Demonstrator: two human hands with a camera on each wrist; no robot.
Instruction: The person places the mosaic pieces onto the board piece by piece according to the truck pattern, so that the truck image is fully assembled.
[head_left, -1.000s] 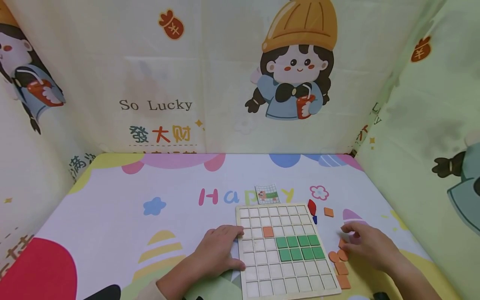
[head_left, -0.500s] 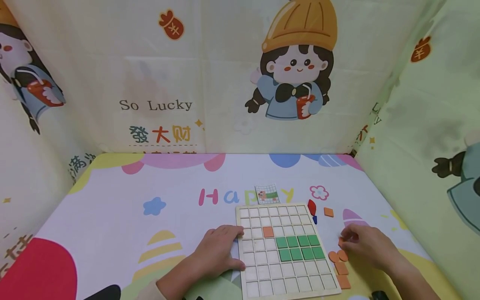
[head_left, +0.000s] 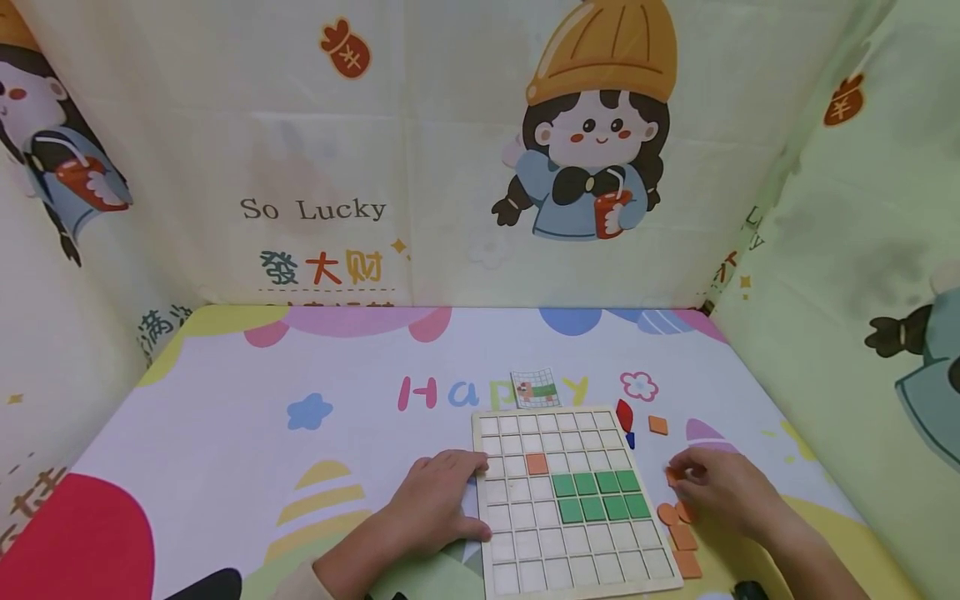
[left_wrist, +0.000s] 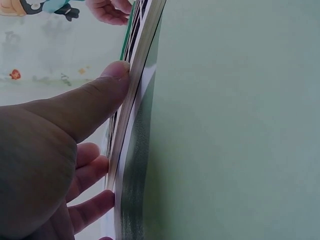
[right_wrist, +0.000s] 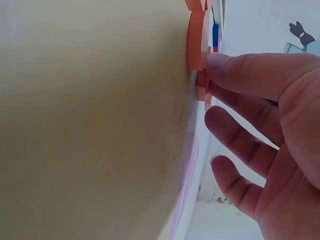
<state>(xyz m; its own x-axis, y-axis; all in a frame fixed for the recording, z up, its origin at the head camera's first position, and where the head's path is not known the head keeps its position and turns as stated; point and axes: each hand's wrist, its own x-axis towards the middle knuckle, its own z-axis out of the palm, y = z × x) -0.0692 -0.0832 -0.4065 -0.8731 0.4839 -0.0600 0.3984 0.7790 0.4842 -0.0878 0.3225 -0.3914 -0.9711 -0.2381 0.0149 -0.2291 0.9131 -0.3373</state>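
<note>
A square-grid wooden board [head_left: 525,546] lies on the table, bearing two rows of green tiles [head_left: 592,483] and one orange tile [head_left: 536,463]. Along its left edge rests my left hand [head_left: 442,500], fingers spread, with thumb and fingertips touching the rim. Right of the board, my right hand [head_left: 731,492] pinches an orange tile [head_left: 672,477] between thumb and index finger, low over the table. In the right wrist view the other fingers are loosely bent, and a round orange piece [right_wrist: 197,40] stands near the thumb tip. The fingers hide part of the pinched tile.
Just below the right hand lie round orange pieces [head_left: 667,514] and square orange tiles [head_left: 683,537]. Another orange tile [head_left: 657,425], a red piece [head_left: 624,414] and a blue piece [head_left: 630,440] lie at the board's upper right. A small pattern card [head_left: 536,388] sits behind the board.
My right hand has closed its fingertips on the orange tile and shifted slightly left toward the board with it. The left hand and the board have stayed put.
</note>
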